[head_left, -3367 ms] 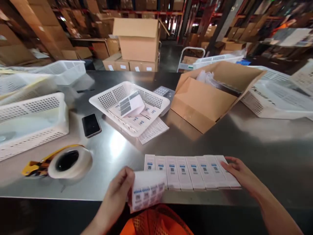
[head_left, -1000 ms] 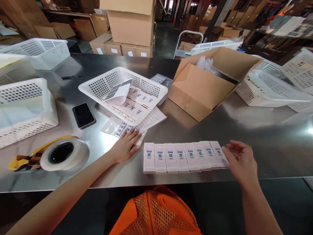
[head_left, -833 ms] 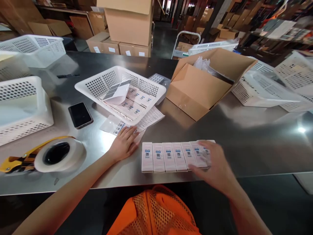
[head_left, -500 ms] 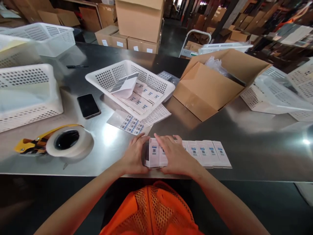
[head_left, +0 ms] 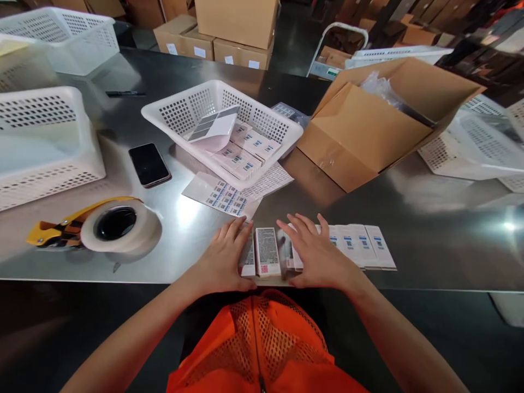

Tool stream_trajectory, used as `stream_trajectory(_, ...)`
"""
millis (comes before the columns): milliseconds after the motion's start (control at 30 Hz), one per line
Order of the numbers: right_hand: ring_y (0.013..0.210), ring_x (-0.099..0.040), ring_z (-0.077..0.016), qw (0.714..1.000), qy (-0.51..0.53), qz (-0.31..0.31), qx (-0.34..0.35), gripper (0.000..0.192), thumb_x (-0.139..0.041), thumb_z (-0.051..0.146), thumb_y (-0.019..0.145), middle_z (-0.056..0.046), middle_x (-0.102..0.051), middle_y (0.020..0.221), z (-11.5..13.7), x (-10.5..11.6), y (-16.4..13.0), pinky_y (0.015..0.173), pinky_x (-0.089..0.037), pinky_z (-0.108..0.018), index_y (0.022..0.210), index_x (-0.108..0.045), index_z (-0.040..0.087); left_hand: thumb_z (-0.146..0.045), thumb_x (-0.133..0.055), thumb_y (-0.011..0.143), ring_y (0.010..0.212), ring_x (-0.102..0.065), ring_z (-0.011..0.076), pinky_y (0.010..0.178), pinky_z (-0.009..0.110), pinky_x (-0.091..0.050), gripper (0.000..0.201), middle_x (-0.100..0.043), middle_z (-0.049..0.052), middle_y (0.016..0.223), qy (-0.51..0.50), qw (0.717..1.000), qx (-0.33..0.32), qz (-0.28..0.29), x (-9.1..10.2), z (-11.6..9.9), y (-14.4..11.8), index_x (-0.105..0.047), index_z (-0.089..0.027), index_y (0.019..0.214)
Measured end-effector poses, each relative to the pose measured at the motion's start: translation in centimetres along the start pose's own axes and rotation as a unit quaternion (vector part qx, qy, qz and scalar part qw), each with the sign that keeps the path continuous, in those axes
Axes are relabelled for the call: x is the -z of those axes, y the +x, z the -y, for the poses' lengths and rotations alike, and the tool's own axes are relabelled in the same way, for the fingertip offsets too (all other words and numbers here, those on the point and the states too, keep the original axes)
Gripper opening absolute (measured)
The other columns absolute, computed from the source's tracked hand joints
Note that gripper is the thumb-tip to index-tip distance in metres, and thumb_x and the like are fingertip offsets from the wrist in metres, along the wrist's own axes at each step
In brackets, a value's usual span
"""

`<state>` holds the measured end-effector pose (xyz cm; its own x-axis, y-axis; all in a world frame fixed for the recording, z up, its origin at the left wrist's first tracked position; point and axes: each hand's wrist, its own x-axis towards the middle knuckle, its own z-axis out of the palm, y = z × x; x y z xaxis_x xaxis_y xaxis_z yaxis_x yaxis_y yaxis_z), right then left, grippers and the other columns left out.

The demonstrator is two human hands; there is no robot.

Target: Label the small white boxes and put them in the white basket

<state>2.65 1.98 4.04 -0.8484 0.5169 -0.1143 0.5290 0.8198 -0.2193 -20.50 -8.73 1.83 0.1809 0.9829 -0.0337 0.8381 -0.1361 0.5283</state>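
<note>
Leftmost boxes [head_left: 267, 251] newly flipped between hands.

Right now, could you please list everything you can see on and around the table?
Small boxes: a row, white, near table edge; one turned over.
Label sheet: one, white, flat.
Basket: one, white, centre, holding labelled boxes.
Phone: one, black.
Tape dispenser: one, yellow handle, left.
Carton: one, brown, open.
Table: steel.
Left hand: on the row's left end.
Right hand: flat on the row.
</note>
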Motion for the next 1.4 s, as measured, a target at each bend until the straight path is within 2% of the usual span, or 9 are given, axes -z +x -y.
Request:
stream_trajectory(100, 0.126, -0.045, -0.0401, 0.999, 0.04, 0.012, -0.021, 0.106, -0.078, 0.043, 0.059, -0.018, -0.049, 0.136, -0.7, 0.8, -0.6, 0.109, -0.022, -0.062, 0.15, -0.03, 0.02, -0.057, -0.082, 0.053, 0.142, -0.025, 0.0392, 0.113, 0.057, -0.028, 0.124, -0.028, 0.021, 0.157, 0.009, 1.0, -0.011, 0.001, -0.7, -0.5, 0.7, -0.025, -0.01, 0.152)
stream_trajectory(167, 0.131, -0.041, -0.0374, 0.995, 0.093, -0.005, -0.022, 0.11, -0.078, 0.047, 0.06, -0.018, -0.045, 0.141, -0.9, 0.8, -0.9, 0.111, -0.026, -0.056, 0.152, -0.024, 0.019, -0.054, -0.079, 0.058, 0.14, -0.03, 0.0373, 0.112, 0.058, -0.027, 0.113, -0.036, 0.018, 0.155, 0.019, 1.0, -0.016, -0.001, -1.0, -0.8, 1.0, -0.029, -0.012, 0.15)
stream_trajectory(333, 0.145, -0.022, -0.0395, 0.997, 0.065, 0.016, 0.035, 0.113, -0.076, 0.05, 0.065, -0.021, -0.031, 0.155, -1.5, 0.1, -1.7, 0.114, 0.011, -0.065, 0.154, -0.014, 0.017, -0.047, -0.073, 0.064, 0.137, -0.037, 0.0326, 0.111, 0.052, -0.026, 0.093, -0.047, 0.014, 0.148, 0.028, 0.999, -0.035, -0.005, -1.0, -0.7, 1.0, -0.039, -0.013, 0.144)
stream_trajectory(400, 0.145, -0.017, -0.0454, 0.999, 0.021, 0.024, 0.023, 0.117, -0.079, 0.051, 0.061, -0.023, -0.025, 0.157, -2.0, 0.6, -2.0, 0.108, 0.017, -0.07, 0.154, -0.018, 0.017, -0.047, -0.072, 0.064, 0.137, -0.036, 0.0327, 0.111, 0.052, -0.026, 0.094, -0.046, 0.015, 0.149, 0.031, 0.999, -0.038, -0.005, -1.0, -0.6, 0.9, -0.038, -0.012, 0.145)
stream_trajectory(533, 0.128, -0.043, -0.0429, 0.999, 0.027, 0.039, -0.022, 0.114, -0.083, 0.036, 0.053, -0.022, -0.049, 0.138, -3.6, 1.8, -2.5, 0.11, -0.007, -0.07, 0.151, -0.027, 0.018, -0.047, -0.072, 0.065, 0.136, -0.037, 0.0338, 0.111, 0.054, -0.024, 0.094, -0.044, 0.016, 0.149, 0.034, 0.999, -0.028, -0.009, -1.3, -0.7, 1.1, -0.037, -0.012, 0.145)
stream_trajectory(633, 0.129, -0.044, -0.0369, 0.995, 0.096, 0.006, 0.004, 0.116, -0.082, 0.039, 0.054, -0.019, -0.047, 0.139, -4.7, 1.6, -2.9, 0.114, -0.018, -0.059, 0.151, -0.022, 0.017, -0.047, -0.072, 0.066, 0.136, -0.037, 0.0346, 0.111, 0.054, -0.025, 0.094, -0.044, 0.016, 0.149, 0.037, 0.999, -0.029, -0.016, -1.8, -0.7, 1.3, -0.036, -0.012, 0.145)
stream_trajectory(900, 0.148, -0.008, -0.0441, 0.999, 0.022, 0.039, -0.001, 0.118, -0.082, 0.043, 0.057, -0.025, -0.023, 0.157, -5.9, 1.5, -4.7, 0.11, 0.014, -0.069, 0.153, -0.02, 0.014, -0.044, -0.072, 0.067, 0.134, -0.038, 0.0364, 0.109, 0.056, -0.027, 0.093, -0.043, 0.017, 0.148, 0.052, 0.997, -0.052, -0.027, -2.5, -0.6, 1.5, -0.033, -0.015, 0.146)
stream_trajectory(1100, 0.129, -0.044, -0.0381, 0.995, 0.096, 0.037, -0.006, 0.116, -0.08, 0.031, 0.049, -0.017, -0.049, 0.137, -8.8, 2.4, -5.9, 0.114, -0.016, -0.061, 0.151, -0.027, 0.019, -0.045, -0.073, 0.069, 0.134, -0.039, 0.0364, 0.108, 0.055, -0.029, 0.092, -0.043, 0.017, 0.148, 0.064, 0.995, -0.059, -0.04, -3.0, -0.8, 1.7, -0.031, -0.018, 0.146)
stream_trajectory(1400, 0.137, -0.039, -0.0336, 0.984, 0.153, -0.066, 0.066, 0.107, -0.079, 0.04, 0.061, -0.018, -0.044, 0.139, -11.0, 0.0, -6.8, 0.12, -0.003, -0.058, 0.147, -0.02, 0.018, -0.045, -0.072, 0.07, 0.133, -0.043, 0.0377, 0.107, 0.056, -0.035, 0.092, -0.045, 0.017, 0.147, 0.071, 0.994, -0.067, -0.044, -3.0, -0.7, 1.7, -0.029, -0.02, 0.147)
